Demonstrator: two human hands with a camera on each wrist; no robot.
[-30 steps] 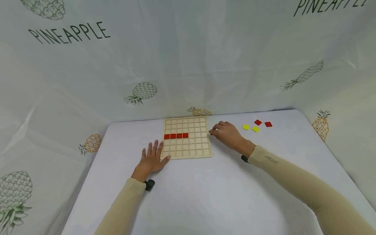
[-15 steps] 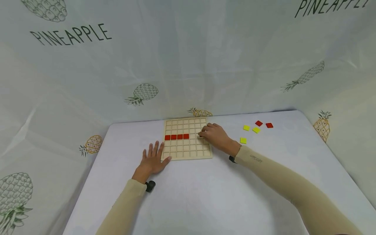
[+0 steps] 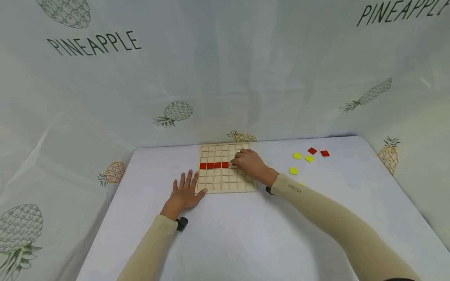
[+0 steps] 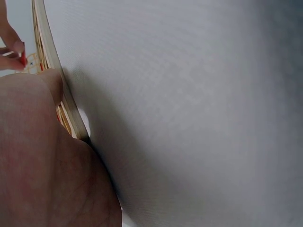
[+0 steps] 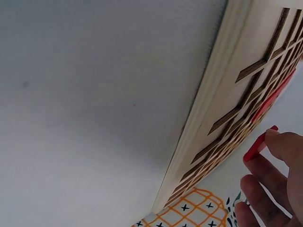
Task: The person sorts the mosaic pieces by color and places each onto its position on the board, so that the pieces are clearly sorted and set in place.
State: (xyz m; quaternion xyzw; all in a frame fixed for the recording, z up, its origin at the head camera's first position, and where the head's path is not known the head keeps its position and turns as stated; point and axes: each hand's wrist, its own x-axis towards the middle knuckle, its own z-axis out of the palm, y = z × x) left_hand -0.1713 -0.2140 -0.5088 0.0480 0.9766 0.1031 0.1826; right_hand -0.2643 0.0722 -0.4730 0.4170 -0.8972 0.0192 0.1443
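Note:
A square wooden grid board [image 3: 225, 190] lies on the table, with a row of several red tiles [image 3: 214, 166] running in from its left side. Above the cells just right of that row is my right hand [image 3: 251, 164]. Thumb and forefinger pinch a red square tile [image 5: 258, 146], seen tilted and off the board in the right wrist view. My left hand [image 3: 184, 195] lies with fingers spread at the board's front left corner, its thumb at the front edge. In the left wrist view the palm [image 4: 42, 165] hides much of the board.
Right of the board lie loose yellow tiles [image 3: 293, 171] and two red tiles [image 3: 325, 153]. Another yellow tile [image 3: 301, 184] is partly covered by the right sleeve [image 3: 316, 207]. A pineapple-print cloth [image 3: 225, 78] hangs behind the white table [image 3: 225, 234].
My right hand has moved left with the red tile, from beside the board's right edge to over the cells by the red row. The left hand stays in place.

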